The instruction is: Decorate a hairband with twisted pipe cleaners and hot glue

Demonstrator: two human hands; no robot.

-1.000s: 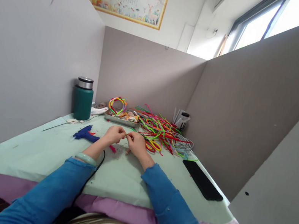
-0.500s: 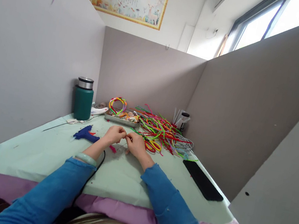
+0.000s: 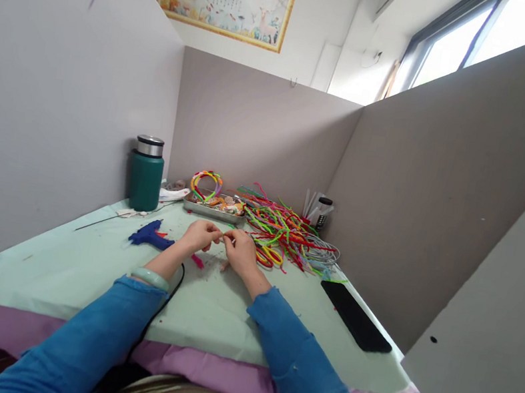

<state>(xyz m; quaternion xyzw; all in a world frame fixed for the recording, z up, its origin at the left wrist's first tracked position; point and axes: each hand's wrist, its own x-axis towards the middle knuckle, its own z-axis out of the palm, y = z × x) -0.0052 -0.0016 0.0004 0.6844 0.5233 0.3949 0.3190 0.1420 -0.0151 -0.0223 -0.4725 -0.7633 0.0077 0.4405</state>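
Over the middle of the table, my left hand (image 3: 200, 237) and my right hand (image 3: 239, 251) meet almost fingertip to fingertip. Both are closed in a pinch. Whatever lies between the fingertips is too small to make out. Just below my left hand, a short pink piece (image 3: 198, 261) rests on the table cover. A blue glue gun (image 3: 152, 234) lies left of my left wrist. Beyond my right hand is a tangled heap of colourful pipe cleaners (image 3: 287, 228), with yellow-and-red-handled scissors (image 3: 270, 256) at its near edge.
At the back stands a metal tray (image 3: 213, 213) of small pieces, with a colourful ring (image 3: 206, 186) on it. A green bottle (image 3: 145, 176) is by the left partition. A black phone-like slab (image 3: 356, 317) lies at right. A black cable (image 3: 167, 302) runs past my left forearm.
My fingertips have drawn very slightly apart, with the right hand tilting up a little. Everything else on the table stays in place.
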